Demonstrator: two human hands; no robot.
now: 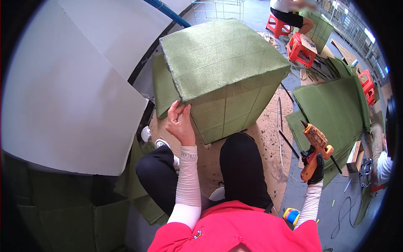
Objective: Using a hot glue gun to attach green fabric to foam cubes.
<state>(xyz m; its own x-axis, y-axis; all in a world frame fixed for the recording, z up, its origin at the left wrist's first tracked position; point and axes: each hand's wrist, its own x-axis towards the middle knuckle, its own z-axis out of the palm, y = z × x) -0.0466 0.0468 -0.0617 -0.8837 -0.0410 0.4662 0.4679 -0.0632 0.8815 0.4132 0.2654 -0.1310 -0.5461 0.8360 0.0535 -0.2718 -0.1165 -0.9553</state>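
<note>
A large box covered in green woven fabric (pixel 226 54) stands on brown cardboard in front of my knees. My left hand (pixel 180 122) pinches at its near left corner, just below the top edge. Whether a flap of the fabric lies between the thumb and fingers is too small to tell. In my right hand (pixel 315 166), which wears a dark glove, is an orange glue gun (pixel 315 140). It is held up to the right of the box, nozzle pointing up and away, with a black glue stick coming out of its back.
Stacked green fabric sheets (pixel 331 105) lie at the right. Black glue sticks (pixel 289 144) and a white cord are scattered on the cardboard (pixel 268 185). Red stools (pixel 301 50) and a seated person (pixel 289 17) are at the far right. A white curved panel (pixel 75 92) fills the left.
</note>
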